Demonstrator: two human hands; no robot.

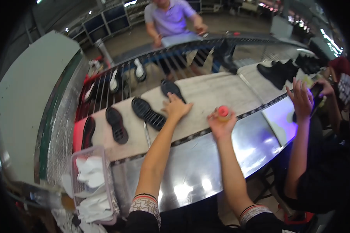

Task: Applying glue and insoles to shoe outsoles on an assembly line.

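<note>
My left hand (176,107) reaches over the light conveyor belt, fingers spread, fingertips at the lower part of a black shoe sole (168,86). Whether they press on it or just hover, I cannot tell. Just left of that hand lies a second black sole (143,110), with a ribbed, hollowed inside. Two more dark soles, one (116,123) in the middle left and one (88,133) by the belt's end, rest farther left. In my right hand (224,127), fingers wrapped round it, is a small bottle (223,113) with a red top, held above the belt's near side.
A shiny metal ledge (194,167) runs along my side. At lower left stands a pink basket (108,182) with white pieces. Black shoes (275,73) sit on the belt at right, near a co-worker's raised hand (301,99). Another person (169,19) stands across the line.
</note>
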